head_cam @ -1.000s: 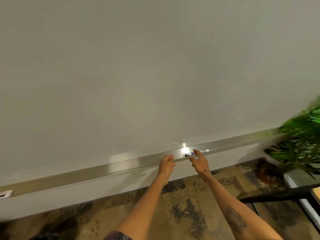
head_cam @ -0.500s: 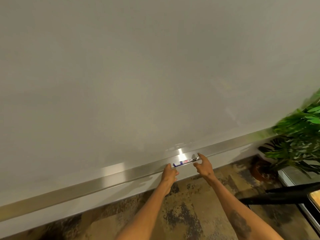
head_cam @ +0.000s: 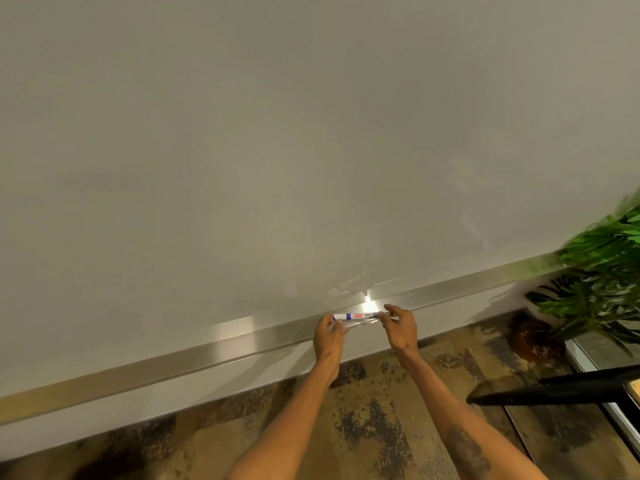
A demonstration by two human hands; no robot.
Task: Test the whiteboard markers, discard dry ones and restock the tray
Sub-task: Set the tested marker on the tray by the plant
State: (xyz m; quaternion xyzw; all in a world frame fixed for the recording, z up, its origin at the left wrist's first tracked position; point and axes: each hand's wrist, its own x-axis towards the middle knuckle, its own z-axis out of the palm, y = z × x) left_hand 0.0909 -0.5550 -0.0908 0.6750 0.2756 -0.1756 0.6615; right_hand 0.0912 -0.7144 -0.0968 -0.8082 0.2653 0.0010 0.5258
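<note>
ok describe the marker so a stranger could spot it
Look along the long metal tray under the big whiteboard. Between the left hand and right hand there, pinched at both ends, is the marker: white barrel, blue end, red label.

1. Whiteboard: smooth, glossy off-white panel with faint glare patches.
2. Tray: brushed metal rail, satin sheen, bright reflections.
3. Marker: smooth white plastic barrel, blue cap, printed label.
4. Carpet: matt, rough-looking pile, mottled brown.
</note>
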